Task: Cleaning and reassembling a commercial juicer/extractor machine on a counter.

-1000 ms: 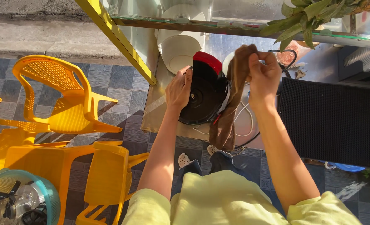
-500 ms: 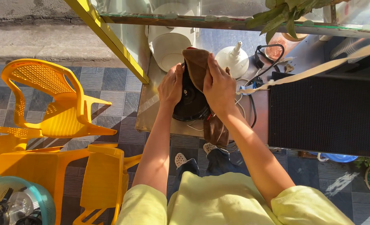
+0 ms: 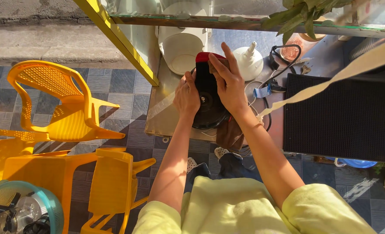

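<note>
Your left hand (image 3: 187,96) grips the left edge of the round black appliance base (image 3: 207,104) with a red rim, holding it tilted over the near edge of the metal counter (image 3: 160,119). Your right hand (image 3: 228,81) lies flat on its face, fingers spread and pressing a brown cloth (image 3: 229,134) against it; the cloth's tail hangs below the base. Just beyond stand a white jug (image 3: 181,45) and a white blender base (image 3: 249,60). A black ribbed mat (image 3: 340,117) lies to the right, yellow plastic chairs (image 3: 66,108) to the left.
</note>
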